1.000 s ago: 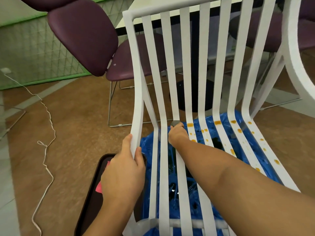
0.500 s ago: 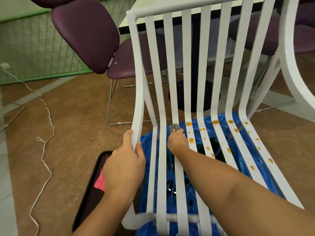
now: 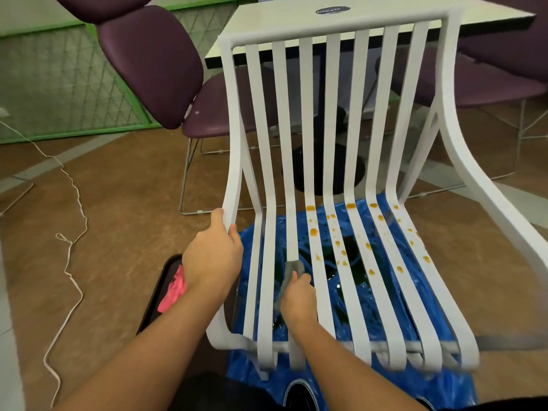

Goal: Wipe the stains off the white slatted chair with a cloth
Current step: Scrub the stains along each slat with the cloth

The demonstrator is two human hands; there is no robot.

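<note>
brown floor (image 3: 118,203), blue sheet (image 3: 447,298); l fingers (image 3: 218,218) grip chair (image 3: 335,28), r fingers (image 3: 299,284) pinch cloth (image 3: 293,266)

grey cloth (image 3: 293,269) on stained chair (image 3: 335,28)

Only one bit of lettering can be spotted here tbh: a small dark oval label (image 3: 332,9) stuck on the white table top (image 3: 267,16), at the far upper edge of the view; a short line of pale writing is printed across it, but it's way too blurred and small to be made out; no brand, number or sign can actually be read anywhere in the shot.
</note>
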